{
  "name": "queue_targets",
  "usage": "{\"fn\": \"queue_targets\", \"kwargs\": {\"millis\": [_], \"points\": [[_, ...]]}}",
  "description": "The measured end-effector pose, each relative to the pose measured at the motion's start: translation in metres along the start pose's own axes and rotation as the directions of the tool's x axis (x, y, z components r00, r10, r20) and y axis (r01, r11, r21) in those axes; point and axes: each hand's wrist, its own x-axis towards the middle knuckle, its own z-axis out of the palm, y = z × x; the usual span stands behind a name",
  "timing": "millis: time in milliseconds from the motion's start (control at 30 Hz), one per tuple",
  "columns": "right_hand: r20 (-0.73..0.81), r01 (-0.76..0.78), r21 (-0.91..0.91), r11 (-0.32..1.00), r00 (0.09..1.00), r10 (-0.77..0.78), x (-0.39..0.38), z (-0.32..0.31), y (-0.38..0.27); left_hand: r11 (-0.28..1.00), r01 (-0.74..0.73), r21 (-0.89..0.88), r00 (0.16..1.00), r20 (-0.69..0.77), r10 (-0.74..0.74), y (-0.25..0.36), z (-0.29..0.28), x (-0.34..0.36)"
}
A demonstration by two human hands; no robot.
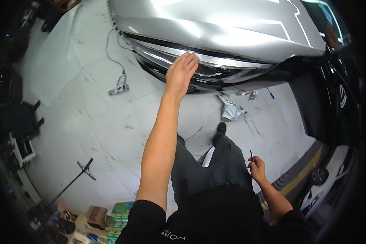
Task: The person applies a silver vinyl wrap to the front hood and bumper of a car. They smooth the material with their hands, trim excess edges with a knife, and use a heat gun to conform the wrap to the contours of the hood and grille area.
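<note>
The right hand (258, 168) pinches a slim dark pen-like tool (251, 154) beside the right thigh (235, 162), while farther out the left hand (181, 75), flat with straight fingers (190, 59) together, extends over a headlamp (234, 73) bordering the silver car bonnet (215, 24), contact uncertain from above.

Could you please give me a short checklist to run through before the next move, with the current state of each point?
1. Left hand open and flat at the headlight: ok, fingers extended.
2. Left hand's pressure on the surface: cannot tell from this view.
3. Right hand has hold of the thin dark tool: ok.
4. Tool clear of the silver bodywork: ok, it is held low beside the person's right leg.
5. Floor ahead of the visible shoe free of loose material: not ok, a crumpled silver sheet lies there.
6. Cable away from that shoe: ok, it lies off to the left.
</note>
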Motion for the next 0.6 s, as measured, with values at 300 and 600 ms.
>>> {"fn": "queue_targets", "kwargs": {"millis": [300, 600], "points": [[0.002, 0.074, 0.026, 0.997, 0.997, -0.075, 0.006, 0.048, -0.096, 0.993, 0.052, -0.103, 0.989, 0.141, -0.037, -0.037, 0.005, 0.036], [-0.023, 0.27, 0.097, 0.958, 0.963, -0.269, 0.066, 0.048, -0.115, 0.966, -0.203, -0.16, 0.978, -0.088, 0.191, -0.013, -0.007, 0.059]]}}
